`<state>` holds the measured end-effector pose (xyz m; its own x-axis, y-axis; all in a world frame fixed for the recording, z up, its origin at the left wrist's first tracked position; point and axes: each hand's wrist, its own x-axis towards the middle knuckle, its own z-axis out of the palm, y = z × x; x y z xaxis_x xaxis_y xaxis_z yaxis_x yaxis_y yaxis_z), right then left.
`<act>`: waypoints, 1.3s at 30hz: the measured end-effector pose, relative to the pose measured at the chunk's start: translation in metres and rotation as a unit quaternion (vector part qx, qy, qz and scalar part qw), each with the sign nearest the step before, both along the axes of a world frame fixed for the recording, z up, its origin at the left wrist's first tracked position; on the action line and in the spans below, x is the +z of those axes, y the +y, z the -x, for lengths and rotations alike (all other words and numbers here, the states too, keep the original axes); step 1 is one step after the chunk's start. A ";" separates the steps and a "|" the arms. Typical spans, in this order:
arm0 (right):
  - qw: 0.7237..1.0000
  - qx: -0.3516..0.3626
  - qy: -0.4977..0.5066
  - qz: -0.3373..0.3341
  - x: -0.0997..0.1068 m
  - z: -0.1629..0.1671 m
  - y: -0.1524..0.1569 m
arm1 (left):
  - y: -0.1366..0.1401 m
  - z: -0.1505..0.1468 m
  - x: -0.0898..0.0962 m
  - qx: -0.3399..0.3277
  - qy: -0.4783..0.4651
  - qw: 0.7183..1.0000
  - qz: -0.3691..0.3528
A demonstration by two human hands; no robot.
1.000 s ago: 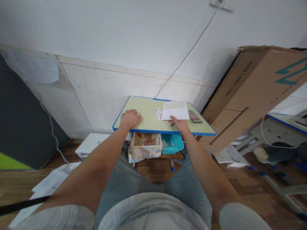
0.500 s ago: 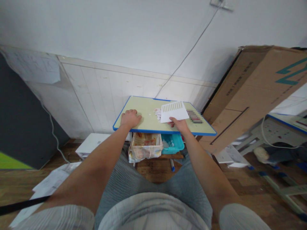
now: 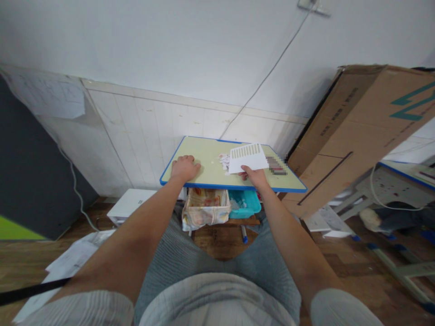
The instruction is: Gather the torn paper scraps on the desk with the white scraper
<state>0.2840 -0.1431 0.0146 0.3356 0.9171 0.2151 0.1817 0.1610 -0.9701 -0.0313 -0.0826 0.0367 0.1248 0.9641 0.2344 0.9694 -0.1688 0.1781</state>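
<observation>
My right hand [image 3: 252, 175] grips a white card [image 3: 250, 163] by its near edge, thumb on top and fingers beneath. A row of slanted, greenish-beige bars, cutouts or printed marks, runs along the card's far part. Just left of the card, and partly covered by it, lies a small pile of pale paper bits with reddish marks [image 3: 223, 159]. My left hand [image 3: 185, 168] rests palm down on the desk [image 3: 204, 147] near its left front edge, fingers loosely bent and slightly apart, holding nothing. A blurred-out flat item [image 3: 277, 165] lies right of the card.
Below the desktop sit a cloth-lined basket [image 3: 207, 213] and a turquoise bin [image 3: 246, 209] with pale scraps. A tall cardboard box [image 3: 353, 131] leans at the right. A white box [image 3: 132, 203] and papers [image 3: 73, 253] are on the floor at left. A cable crosses the wall.
The card in my right hand has shifted very slightly to the right, showing a bit more of the paper pile. My left hand stays in place.
</observation>
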 end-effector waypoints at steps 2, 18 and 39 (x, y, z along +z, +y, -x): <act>1.000 -0.006 -0.005 -0.003 -0.003 -0.001 0.003 | -0.001 0.000 0.001 0.002 0.001 1.000 -0.001; 1.000 0.016 -0.001 -0.010 -0.006 -0.005 0.004 | -0.001 0.000 0.000 -0.004 0.000 1.000 -0.003; 0.998 0.050 -0.042 0.004 -0.005 -0.002 -0.003 | -0.002 -0.001 0.001 -0.003 0.005 1.000 -0.004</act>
<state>0.2859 -0.1458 0.0099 0.2227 0.9469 0.2318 0.2458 0.1755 -0.9533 -0.0304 -0.0845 0.0377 0.1321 0.9616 0.2406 0.9702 -0.1752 0.1676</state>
